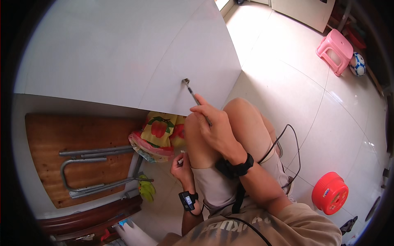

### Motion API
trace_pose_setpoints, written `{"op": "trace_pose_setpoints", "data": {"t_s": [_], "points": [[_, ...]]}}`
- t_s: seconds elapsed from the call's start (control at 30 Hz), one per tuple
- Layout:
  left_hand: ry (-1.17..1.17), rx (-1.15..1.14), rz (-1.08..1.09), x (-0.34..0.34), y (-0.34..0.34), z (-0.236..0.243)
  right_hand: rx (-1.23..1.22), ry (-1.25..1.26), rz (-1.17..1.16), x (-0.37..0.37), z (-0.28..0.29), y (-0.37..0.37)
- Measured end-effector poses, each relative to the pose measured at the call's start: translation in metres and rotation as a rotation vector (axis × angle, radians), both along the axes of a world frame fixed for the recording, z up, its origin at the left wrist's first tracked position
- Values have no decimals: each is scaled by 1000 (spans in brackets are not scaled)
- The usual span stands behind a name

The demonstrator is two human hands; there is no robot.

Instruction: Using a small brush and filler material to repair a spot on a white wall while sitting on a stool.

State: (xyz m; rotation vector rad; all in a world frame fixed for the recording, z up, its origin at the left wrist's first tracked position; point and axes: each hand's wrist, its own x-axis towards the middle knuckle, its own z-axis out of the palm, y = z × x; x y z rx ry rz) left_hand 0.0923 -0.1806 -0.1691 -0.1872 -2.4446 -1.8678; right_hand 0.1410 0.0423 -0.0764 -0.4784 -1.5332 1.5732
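Observation:
My right hand point(217, 129) is closed around a slim, dark-handled tool point(192, 92), with the index finger stretched along its shaft. The tool's far end touches a small dark and metallic spot point(185, 80) on the white panel point(123, 53); whether that is the tool's tip, a hole or a fitting I cannot tell. Lower and to the left, beside my knee, my left hand point(180, 169) is curled, fingers closed around a small whitish piece point(181, 158) that is mostly hidden. Both wrists wear black straps with devices.
Under the panel lean a folded wooden table point(41, 143) with grey metal legs and a colourful fruit-patterned bag point(160, 131). Yellow-green gloves or cloth point(146, 187) hang nearby. On the tiled floor at right stand a pink stool point(338, 45), a ball point(358, 64) and a red stool point(328, 188).

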Motion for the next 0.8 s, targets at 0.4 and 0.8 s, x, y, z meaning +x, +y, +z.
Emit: {"op": "trace_pose_setpoints", "data": {"t_s": [0.4,0.8], "points": [[-93,-85,11,6,-4,12,171,72,24,2,14,-13],[-123,-149,26,8,-10,7,357,16,29,2,15,-16]]}}
